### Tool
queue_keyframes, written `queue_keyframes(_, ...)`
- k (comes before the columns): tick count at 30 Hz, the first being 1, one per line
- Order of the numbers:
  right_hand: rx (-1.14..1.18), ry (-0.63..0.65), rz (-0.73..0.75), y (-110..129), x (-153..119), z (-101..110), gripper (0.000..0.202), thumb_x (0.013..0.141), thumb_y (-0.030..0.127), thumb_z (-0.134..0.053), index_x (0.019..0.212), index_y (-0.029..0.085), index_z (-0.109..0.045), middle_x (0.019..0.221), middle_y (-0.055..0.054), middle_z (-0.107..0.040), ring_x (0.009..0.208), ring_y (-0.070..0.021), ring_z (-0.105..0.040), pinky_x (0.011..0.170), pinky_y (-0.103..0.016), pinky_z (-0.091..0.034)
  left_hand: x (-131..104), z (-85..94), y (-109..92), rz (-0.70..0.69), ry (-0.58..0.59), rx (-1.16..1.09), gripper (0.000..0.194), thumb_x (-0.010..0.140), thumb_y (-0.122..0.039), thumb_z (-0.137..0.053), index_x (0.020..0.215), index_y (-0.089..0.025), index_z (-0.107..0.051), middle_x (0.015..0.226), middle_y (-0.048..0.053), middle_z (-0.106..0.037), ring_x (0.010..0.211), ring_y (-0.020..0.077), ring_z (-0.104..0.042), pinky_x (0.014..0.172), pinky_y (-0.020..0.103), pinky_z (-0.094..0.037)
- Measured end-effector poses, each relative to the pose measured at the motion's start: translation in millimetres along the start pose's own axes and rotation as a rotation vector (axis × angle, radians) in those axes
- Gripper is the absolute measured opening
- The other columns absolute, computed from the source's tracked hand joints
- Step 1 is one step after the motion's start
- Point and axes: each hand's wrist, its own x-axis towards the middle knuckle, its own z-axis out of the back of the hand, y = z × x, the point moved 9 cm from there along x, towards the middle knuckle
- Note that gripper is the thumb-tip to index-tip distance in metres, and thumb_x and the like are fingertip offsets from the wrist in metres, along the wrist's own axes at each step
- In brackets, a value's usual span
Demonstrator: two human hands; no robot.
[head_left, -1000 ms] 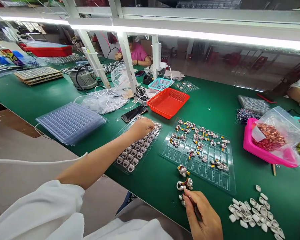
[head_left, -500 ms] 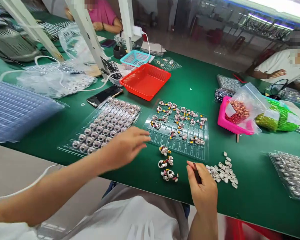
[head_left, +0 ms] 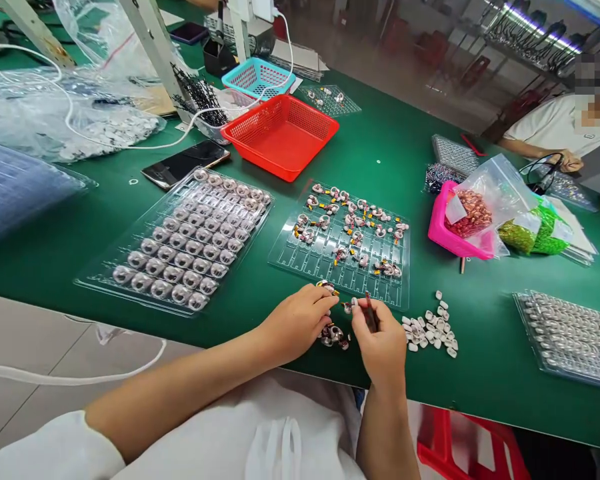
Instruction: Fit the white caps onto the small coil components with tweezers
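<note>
My left hand (head_left: 300, 320) is at the small assemblies (head_left: 334, 335) near the table's front edge, fingers bent together; what they grip is too small to make out. Closed around dark tweezers (head_left: 370, 312), my right hand (head_left: 381, 337) is just to the right, its fingertips by a small white part (head_left: 349, 306). Behind both hands lies a clear tray (head_left: 300, 261) with white, black and yellow assemblies in its slots. Another clear tray (head_left: 97, 277), on the left, holds rows of silvery round parts. Loose white pieces (head_left: 433, 327) lie right of my right hand.
A red basket (head_left: 290, 150), a blue basket (head_left: 260, 75) and a phone (head_left: 185, 163) stand behind the trays. On the right are a pink basket (head_left: 436, 223) with bagged beads and a stacked tray (head_left: 570, 333). A person (head_left: 545, 137) sits across the table.
My left hand has moved right from beside the left tray to the small assemblies, its fingers now bent. My right hand has come closer to it, still with the tweezers. The view has shifted.
</note>
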Motion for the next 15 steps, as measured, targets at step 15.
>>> queue_keyframes(15,0.787,0.113,-0.159,-6.4,-32.6,-19.8,0.01,0.094,0.029,-0.067,0.099,0.023,-0.071,0.087,-0.001,-0.068,0.063,-0.0094,-0.059,0.059,-0.02,-0.05,-6.8,15.2,-4.3,0.244,0.083,-0.874,0.027,0.094,-0.026,-0.059,0.114,-0.013,-0.071,0.106,0.011,-0.075,0.096,0.0227,-0.069,0.089,0.038,-0.054)
